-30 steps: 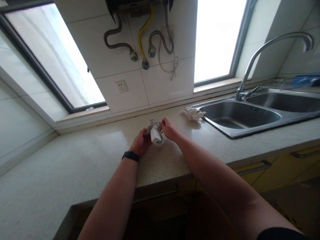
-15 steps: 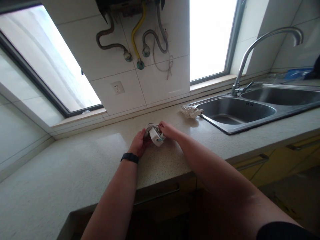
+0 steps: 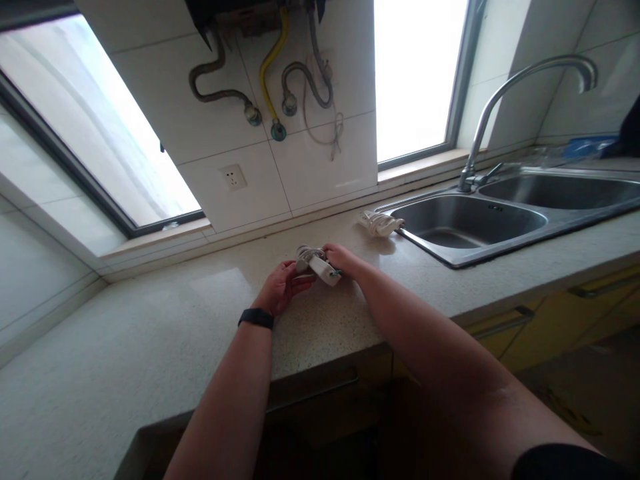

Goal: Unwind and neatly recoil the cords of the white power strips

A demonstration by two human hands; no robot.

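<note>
A white power strip (image 3: 325, 271) with its cord (image 3: 311, 253) coiled against it is between my two hands, just over the pale countertop (image 3: 200, 333). My left hand (image 3: 281, 285), with a black band at the wrist, grips the left end of the coil between thumb and forefinger. Its other fingers stretch out under the bundle. My right hand (image 3: 340, 259) is closed on the bundle's right side, fingertips partly hidden behind it. A bit of blue-green shows at the strip's near end.
Another bundle of white cord (image 3: 379, 224) lies beside the steel double sink (image 3: 450, 257) with its curved faucet (image 3: 485, 127). A wall socket (image 3: 233, 177) and hoses (image 3: 273, 73) are on the tiled wall behind. Drawers (image 3: 505, 327) sit below the counter's front edge.
The power strip has turned so its near end points more to the right, and the bundle has shifted slightly right. My left hand's lower fingers have straightened out beneath it.
</note>
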